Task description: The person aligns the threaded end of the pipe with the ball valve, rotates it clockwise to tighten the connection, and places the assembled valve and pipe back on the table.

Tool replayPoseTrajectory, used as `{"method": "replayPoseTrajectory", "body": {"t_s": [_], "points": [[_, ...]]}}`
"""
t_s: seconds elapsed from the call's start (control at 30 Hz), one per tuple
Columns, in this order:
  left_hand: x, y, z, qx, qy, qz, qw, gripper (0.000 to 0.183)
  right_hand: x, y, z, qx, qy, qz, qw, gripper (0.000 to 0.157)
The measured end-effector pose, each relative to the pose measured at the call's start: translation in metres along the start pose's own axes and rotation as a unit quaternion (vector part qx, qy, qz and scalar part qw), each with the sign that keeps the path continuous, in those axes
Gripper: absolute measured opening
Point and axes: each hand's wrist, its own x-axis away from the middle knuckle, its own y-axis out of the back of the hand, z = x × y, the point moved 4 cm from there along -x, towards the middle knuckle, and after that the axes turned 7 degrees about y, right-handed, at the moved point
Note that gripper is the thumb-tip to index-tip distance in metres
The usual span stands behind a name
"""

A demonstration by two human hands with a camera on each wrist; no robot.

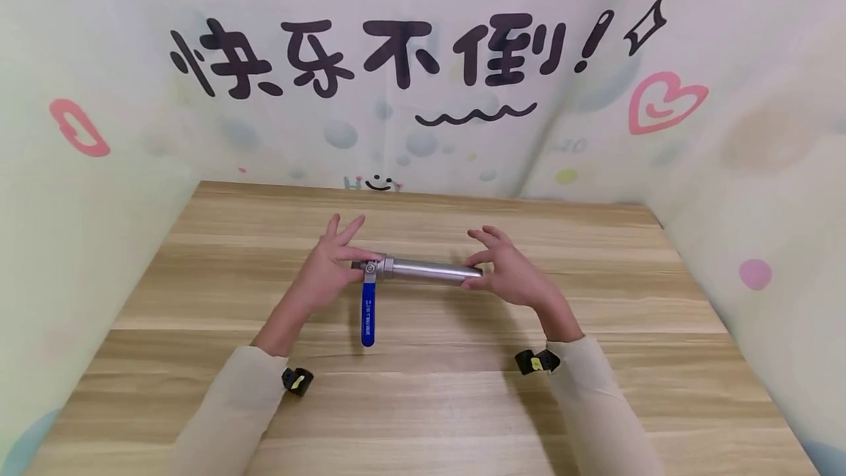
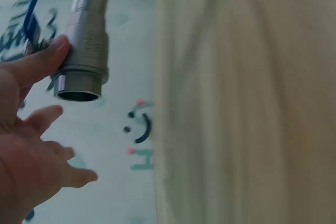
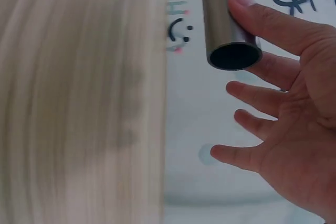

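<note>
A metal ball valve (image 1: 371, 267) with a long blue lever handle (image 1: 368, 314) is joined to a straight silver pipe (image 1: 429, 271). My left hand (image 1: 320, 274) pinches the valve body between thumb and index finger, the other fingers spread out. At the opposite end, my right hand (image 1: 512, 272) pinches the pipe between thumb and index finger, its remaining fingers extended. The assembly is held sideways over the table. In the left wrist view, the valve body (image 2: 86, 51) shows its round open end. The right wrist view shows the hollow mouth of the pipe (image 3: 223, 19).
A wood-grain table (image 1: 423, 402) lies beneath both hands. Behind it hangs a white printed wall cloth (image 1: 396, 145) with dark writing and a pink heart, and pale walls close in at both sides. Black straps (image 1: 537, 363) sit at both wrists.
</note>
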Motion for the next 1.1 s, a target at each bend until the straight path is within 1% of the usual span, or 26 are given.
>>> {"method": "replayPoseTrajectory", "body": {"t_s": [0.07,0.27,0.37,0.47,0.6,0.7,0.83,0.93,1.03,1.1], "points": [[0.004,-0.003,0.003,-0.027,-0.009,-0.004,0.9996,0.034,0.001,-0.003,0.000,0.012,0.014,0.007,1.000,0.028],[0.015,-0.010,0.009,-0.090,-0.037,-0.045,0.9942,0.034,0.002,-0.016,-0.004,0.041,0.030,0.007,0.999,0.025],[0.019,-0.012,0.012,-0.110,-0.041,-0.059,0.9913,0.034,0.002,-0.024,-0.007,0.048,0.037,0.005,0.998,0.025],[0.022,-0.014,0.016,-0.138,-0.046,-0.065,0.9873,0.034,0.003,-0.033,-0.008,0.054,0.039,0.009,0.998,0.024],[0.026,-0.018,0.020,-0.161,-0.042,-0.061,0.9842,0.034,0.004,-0.044,-0.010,0.058,0.031,0.015,0.998,0.025],[0.028,-0.020,0.022,-0.162,-0.035,-0.056,0.9845,0.033,0.005,-0.049,-0.012,0.060,0.021,0.014,0.998,0.029],[0.031,-0.020,0.020,-0.171,-0.025,-0.055,0.9834,0.032,0.005,-0.053,-0.011,0.053,0.003,0.008,0.999,0.033],[0.033,-0.018,0.018,-0.178,-0.022,-0.050,0.9825,0.031,0.006,-0.054,-0.010,0.047,-0.015,0.008,0.999,0.031],[0.035,-0.016,0.014,-0.188,-0.018,-0.030,0.9815,0.035,0.006,-0.054,-0.009,0.046,-0.025,0.018,0.998,0.032],[0.037,-0.014,0.010,-0.200,-0.016,-0.010,0.9797,0.040,0.007,-0.051,-0.008,0.048,-0.027,0.028,0.998,0.038]]}}
